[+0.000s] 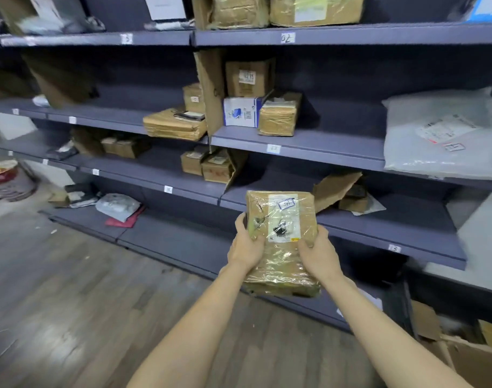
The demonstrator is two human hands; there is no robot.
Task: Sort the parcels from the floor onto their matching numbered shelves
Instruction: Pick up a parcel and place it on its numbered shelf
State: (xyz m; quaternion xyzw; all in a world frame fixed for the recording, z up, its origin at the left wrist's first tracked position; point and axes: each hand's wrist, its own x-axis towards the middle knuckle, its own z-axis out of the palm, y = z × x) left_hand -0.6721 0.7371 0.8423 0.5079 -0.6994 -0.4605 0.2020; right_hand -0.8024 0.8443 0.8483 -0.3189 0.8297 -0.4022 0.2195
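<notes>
Both forearms are reaching forward and slightly upward from the bottom of the view, converging on a brown taped parcel [281,242] that the person is holding out in front of the shelving. The left hand [246,245] is gripping the parcel's left edge, thumb curling over the top face and fingers wrapping underneath. The right hand [317,252] is gripping the right edge the same way, thumb lying on the plastic-wrapped face near the white shipping label [284,219]. The parcel is sitting between the two hands, tilting with its far end raised, so the label and a small handwritten tag [286,203] are facing the camera; the writing on the tag is too blurred to read.

Just beyond the hands, a dark grey shelf [379,233] is running across, with a torn piece of cardboard [337,189] lying on it up and to the right of the right hand. Above the hands, a higher shelf is carrying a blue and white box [243,112] and a small brown box [278,116]. Far to the right of the right hand, a large white poly mailer [440,133] is resting on that same level. Below and to the left of the left hand, wooden flooring [71,289] is stretching away
</notes>
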